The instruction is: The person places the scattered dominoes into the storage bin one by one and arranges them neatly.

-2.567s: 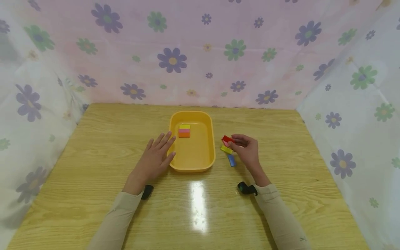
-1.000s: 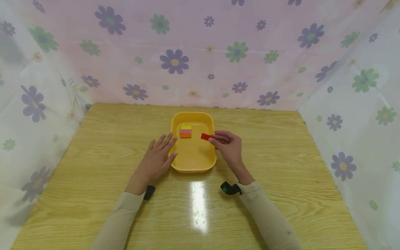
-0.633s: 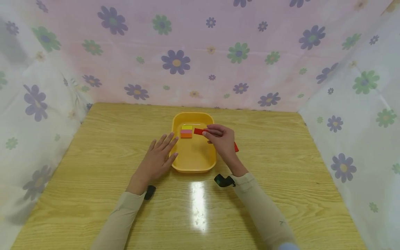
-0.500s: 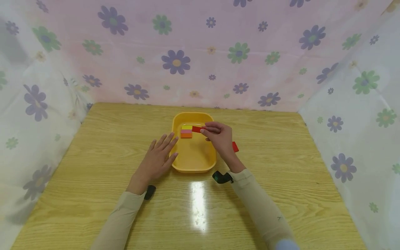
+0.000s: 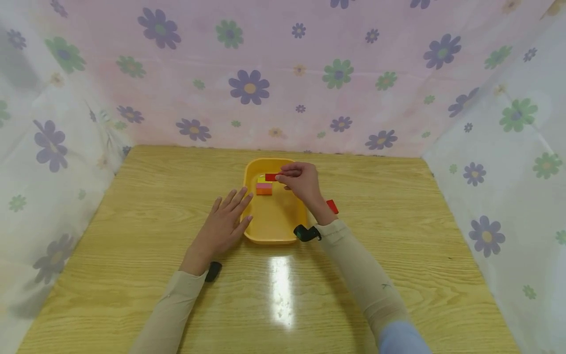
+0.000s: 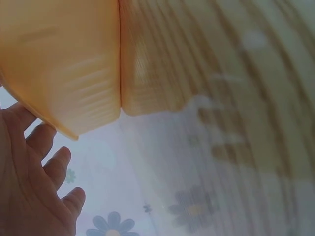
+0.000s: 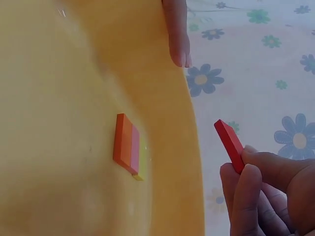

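Observation:
My right hand (image 5: 302, 183) pinches a red block (image 5: 271, 177) between thumb and fingers over the far part of the yellow tray (image 5: 274, 241). In the head view the red block overlaps the yellow block (image 5: 262, 180). A pink block (image 5: 264, 186) and an orange block (image 5: 264, 192) lie side by side with the yellow one on the tray floor. The right wrist view shows the held red block (image 7: 229, 142) tilted, apart from the orange block (image 7: 122, 142) and its neighbours. Fingers spread, my left hand (image 5: 223, 223) rests at the tray's left rim.
Another red block (image 5: 332, 206) lies on the wooden table (image 5: 380, 196) right of the tray, partly hidden by my right wrist. Flowered cloth (image 5: 283, 83) hangs along the back and both sides. A black wrist camera (image 5: 306, 233) hangs by my right cuff over the tray's near right corner.
My right hand has picked up the red block from right of the tray and carried it left and away from me over the yellow block. The left hand stays at the rim.

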Demonstrator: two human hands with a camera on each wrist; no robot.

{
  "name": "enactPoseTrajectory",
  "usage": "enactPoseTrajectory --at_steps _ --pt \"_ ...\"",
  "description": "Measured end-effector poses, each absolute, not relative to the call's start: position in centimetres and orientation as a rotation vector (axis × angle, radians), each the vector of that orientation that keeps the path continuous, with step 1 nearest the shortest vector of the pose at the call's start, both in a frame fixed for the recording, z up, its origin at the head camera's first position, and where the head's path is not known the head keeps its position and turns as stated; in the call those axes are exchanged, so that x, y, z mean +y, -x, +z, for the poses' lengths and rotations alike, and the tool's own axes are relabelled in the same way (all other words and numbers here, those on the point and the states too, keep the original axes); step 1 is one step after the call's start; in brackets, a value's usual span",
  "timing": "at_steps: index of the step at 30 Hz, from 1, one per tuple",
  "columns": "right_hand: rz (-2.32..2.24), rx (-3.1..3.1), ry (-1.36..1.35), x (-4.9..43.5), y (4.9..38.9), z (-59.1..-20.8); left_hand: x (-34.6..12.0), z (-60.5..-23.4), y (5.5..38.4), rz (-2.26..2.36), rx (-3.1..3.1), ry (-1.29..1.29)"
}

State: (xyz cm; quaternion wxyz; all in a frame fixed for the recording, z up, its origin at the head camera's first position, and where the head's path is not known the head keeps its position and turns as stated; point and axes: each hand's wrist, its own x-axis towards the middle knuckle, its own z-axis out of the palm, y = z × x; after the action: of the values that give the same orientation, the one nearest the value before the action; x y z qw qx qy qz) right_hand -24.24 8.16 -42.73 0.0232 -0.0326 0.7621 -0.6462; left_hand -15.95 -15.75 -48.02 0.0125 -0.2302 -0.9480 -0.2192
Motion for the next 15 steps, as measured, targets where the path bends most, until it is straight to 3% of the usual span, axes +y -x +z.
enactPoseTrajectory --at_steps 15 --pt "-1.699 2.430 0.006 6.5 25.1 -44.0 -15.6 -48.1 16.0 -0.694 -2.955 0.714"
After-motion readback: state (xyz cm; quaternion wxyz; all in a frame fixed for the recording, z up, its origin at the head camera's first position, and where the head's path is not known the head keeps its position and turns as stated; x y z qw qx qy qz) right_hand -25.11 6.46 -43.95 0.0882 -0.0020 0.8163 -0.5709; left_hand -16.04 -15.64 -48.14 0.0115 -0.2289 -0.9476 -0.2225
